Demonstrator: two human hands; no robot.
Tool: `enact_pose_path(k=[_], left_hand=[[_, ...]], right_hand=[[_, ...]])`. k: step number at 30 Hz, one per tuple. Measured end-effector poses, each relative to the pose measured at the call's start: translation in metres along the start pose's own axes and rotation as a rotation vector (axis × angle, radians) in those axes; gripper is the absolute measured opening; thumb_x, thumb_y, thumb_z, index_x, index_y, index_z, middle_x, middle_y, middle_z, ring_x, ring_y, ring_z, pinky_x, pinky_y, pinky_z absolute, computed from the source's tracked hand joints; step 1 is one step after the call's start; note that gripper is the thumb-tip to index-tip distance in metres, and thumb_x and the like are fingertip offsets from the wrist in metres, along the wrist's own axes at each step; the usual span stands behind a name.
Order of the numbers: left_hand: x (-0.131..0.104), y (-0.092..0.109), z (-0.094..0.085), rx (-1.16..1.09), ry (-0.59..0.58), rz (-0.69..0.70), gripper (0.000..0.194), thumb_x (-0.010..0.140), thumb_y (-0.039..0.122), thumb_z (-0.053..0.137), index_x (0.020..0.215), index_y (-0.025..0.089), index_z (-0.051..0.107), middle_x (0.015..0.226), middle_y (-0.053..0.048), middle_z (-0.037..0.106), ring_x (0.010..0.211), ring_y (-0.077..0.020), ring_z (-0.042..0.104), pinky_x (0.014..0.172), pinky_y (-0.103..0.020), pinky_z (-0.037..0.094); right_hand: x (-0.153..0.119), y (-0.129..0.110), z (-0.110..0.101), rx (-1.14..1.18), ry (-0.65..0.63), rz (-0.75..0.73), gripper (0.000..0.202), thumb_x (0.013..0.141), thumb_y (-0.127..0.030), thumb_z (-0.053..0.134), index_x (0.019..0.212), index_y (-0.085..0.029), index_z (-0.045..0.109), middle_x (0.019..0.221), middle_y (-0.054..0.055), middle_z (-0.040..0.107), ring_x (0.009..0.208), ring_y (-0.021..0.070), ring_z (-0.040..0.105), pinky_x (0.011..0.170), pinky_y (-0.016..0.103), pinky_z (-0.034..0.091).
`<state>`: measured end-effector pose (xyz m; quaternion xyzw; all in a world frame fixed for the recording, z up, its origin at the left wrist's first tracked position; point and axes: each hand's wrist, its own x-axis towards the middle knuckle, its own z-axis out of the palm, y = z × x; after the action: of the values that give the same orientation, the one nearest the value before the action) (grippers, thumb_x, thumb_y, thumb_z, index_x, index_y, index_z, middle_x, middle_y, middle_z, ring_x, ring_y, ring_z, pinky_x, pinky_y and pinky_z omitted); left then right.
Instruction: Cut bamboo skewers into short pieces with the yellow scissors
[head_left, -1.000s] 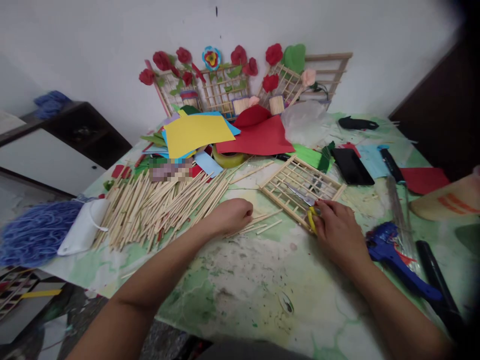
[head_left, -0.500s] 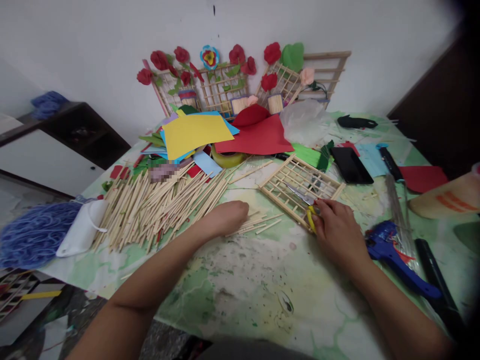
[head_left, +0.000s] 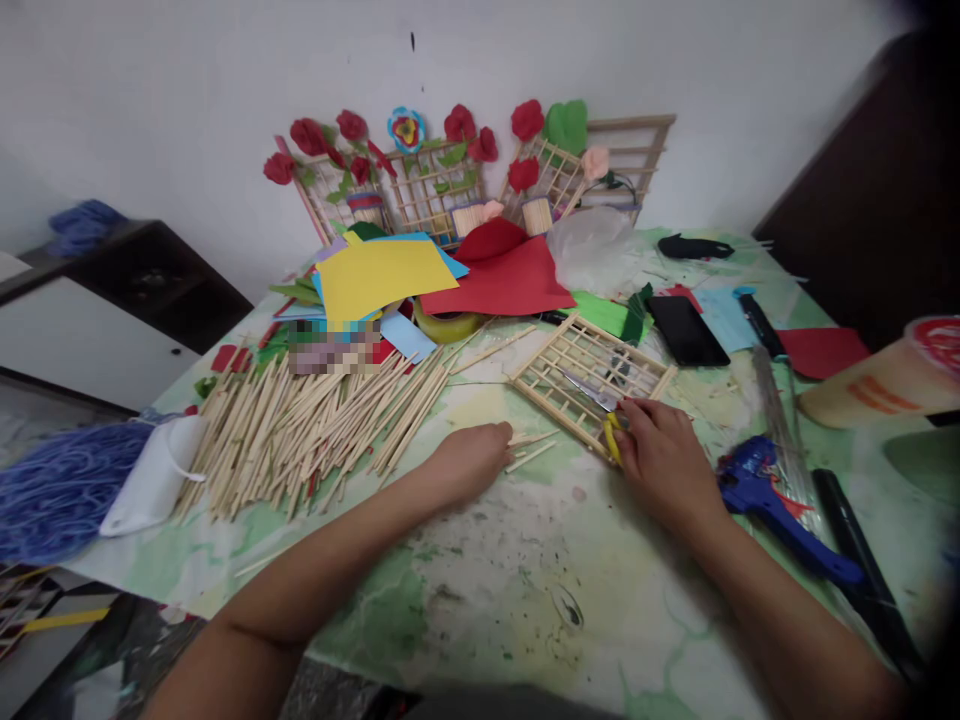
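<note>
My right hand (head_left: 664, 450) grips a pair of scissors (head_left: 611, 427) by the yellow handles. Their blades point up and left across a small lattice frame of wooden sticks (head_left: 559, 400) lying flat on the table. Just left of it, my left hand (head_left: 476, 462) is low over a few short cut sticks (head_left: 530, 455). Its fingers are curled together and their tips are hidden, so what they hold cannot be made out. A big pile of thin wooden sticks (head_left: 307, 425) spreads out to the left of that hand.
Coloured paper sheets (head_left: 386, 275) and a roll of tape (head_left: 448, 325) lie behind the sticks. Lattices with paper flowers (head_left: 439, 175) lean on the wall. On the right are a phone (head_left: 688, 330), a blue glue gun (head_left: 787, 515) and a drink cup (head_left: 877, 380). Blue yarn (head_left: 67, 485) sits far left.
My left hand has moved right, over the short cut sticks. My right hand keeps its hold on the scissors by the lattice. The whole view has shifted slightly.
</note>
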<state>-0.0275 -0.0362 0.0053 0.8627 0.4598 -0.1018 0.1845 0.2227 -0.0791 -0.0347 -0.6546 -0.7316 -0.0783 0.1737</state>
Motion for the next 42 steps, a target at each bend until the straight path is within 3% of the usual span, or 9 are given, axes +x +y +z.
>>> enact_pose_path(k=[18, 23, 25, 28, 29, 31, 34, 36, 42], left_hand=[[-0.002, 0.010, 0.013, 0.109, 0.173, -0.003, 0.027, 0.087, 0.035, 0.037, 0.086, 0.019, 0.059, 0.091, -0.012, 0.066, 0.085, -0.0251, 0.062, 0.068, -0.031, 0.043], [-0.019, 0.020, -0.007, -0.051, 0.298, 0.066, 0.025, 0.087, 0.030, 0.038, 0.084, 0.017, 0.059, 0.086, -0.010, 0.065, 0.083, -0.0219, 0.061, 0.069, -0.029, 0.043], [-0.038, 0.029, -0.020, -0.235, 0.217, 0.281, 0.028, 0.087, 0.034, 0.040, 0.081, 0.017, 0.061, 0.081, -0.007, 0.065, 0.077, -0.0181, 0.060, 0.066, -0.025, 0.043], [-0.063, 0.045, -0.032, -0.421, -0.263, 0.730, 0.026, 0.087, 0.036, 0.045, 0.086, 0.020, 0.066, 0.084, -0.003, 0.068, 0.076, -0.0141, 0.062, 0.069, -0.021, 0.044], [-0.066, 0.049, -0.032, -0.423, -0.316, 0.780, 0.027, 0.088, 0.036, 0.044, 0.088, 0.021, 0.066, 0.087, -0.003, 0.069, 0.078, -0.0138, 0.062, 0.071, -0.021, 0.044], [-0.061, 0.051, -0.026, -0.333, -0.129, 0.674, 0.034, 0.091, 0.036, 0.035, 0.090, 0.021, 0.066, 0.087, -0.004, 0.069, 0.081, -0.0146, 0.062, 0.074, -0.023, 0.043], [-0.032, 0.043, -0.008, -0.040, 0.302, 0.181, 0.035, 0.090, 0.034, 0.033, 0.087, 0.018, 0.063, 0.088, -0.009, 0.067, 0.087, -0.0216, 0.061, 0.074, -0.029, 0.043], [-0.012, 0.036, 0.004, 0.063, 0.321, 0.015, 0.026, 0.087, 0.029, 0.038, 0.089, 0.018, 0.062, 0.092, -0.011, 0.066, 0.089, -0.0246, 0.061, 0.072, -0.032, 0.043], [0.011, 0.025, 0.016, 0.098, 0.303, -0.048, 0.022, 0.084, 0.033, 0.045, 0.085, 0.017, 0.061, 0.091, -0.013, 0.066, 0.089, -0.0268, 0.062, 0.070, -0.032, 0.044]], right_hand=[[-0.002, -0.004, -0.002, 0.023, 0.039, 0.031, 0.034, 0.086, -0.025, 0.041, 0.113, -0.012, 0.056, 0.108, 0.015, 0.057, 0.102, 0.0257, 0.047, 0.088, 0.036, 0.038], [-0.003, -0.008, -0.007, 0.009, 0.025, 0.039, 0.031, 0.087, -0.024, 0.040, 0.112, -0.014, 0.055, 0.107, 0.014, 0.057, 0.102, 0.0248, 0.047, 0.088, 0.036, 0.036], [-0.003, -0.009, -0.008, 0.002, 0.019, 0.042, 0.031, 0.087, -0.024, 0.039, 0.112, -0.013, 0.055, 0.106, 0.014, 0.057, 0.102, 0.0244, 0.047, 0.088, 0.034, 0.035], [-0.004, -0.009, -0.009, -0.004, 0.028, 0.036, 0.031, 0.087, -0.023, 0.039, 0.111, -0.013, 0.055, 0.105, 0.014, 0.057, 0.101, 0.0241, 0.047, 0.086, 0.034, 0.034], [-0.004, -0.009, -0.009, -0.006, 0.029, 0.033, 0.030, 0.087, -0.023, 0.039, 0.111, -0.013, 0.055, 0.105, 0.014, 0.057, 0.101, 0.0240, 0.047, 0.086, 0.034, 0.034], [-0.004, -0.009, -0.009, -0.009, 0.027, 0.027, 0.030, 0.087, -0.022, 0.039, 0.110, -0.013, 0.056, 0.104, 0.013, 0.057, 0.099, 0.0236, 0.047, 0.085, 0.034, 0.034], [-0.004, -0.009, -0.009, -0.013, 0.022, 0.020, 0.030, 0.087, -0.021, 0.039, 0.109, -0.013, 0.056, 0.103, 0.013, 0.057, 0.098, 0.0235, 0.047, 0.085, 0.034, 0.034], [-0.004, -0.009, -0.009, -0.014, 0.022, 0.018, 0.030, 0.086, -0.021, 0.039, 0.109, -0.012, 0.056, 0.103, 0.014, 0.057, 0.099, 0.0240, 0.047, 0.084, 0.034, 0.034], [-0.004, -0.008, -0.008, -0.010, 0.037, 0.016, 0.029, 0.087, -0.022, 0.039, 0.109, -0.013, 0.056, 0.102, 0.014, 0.057, 0.098, 0.0236, 0.048, 0.083, 0.034, 0.034]])
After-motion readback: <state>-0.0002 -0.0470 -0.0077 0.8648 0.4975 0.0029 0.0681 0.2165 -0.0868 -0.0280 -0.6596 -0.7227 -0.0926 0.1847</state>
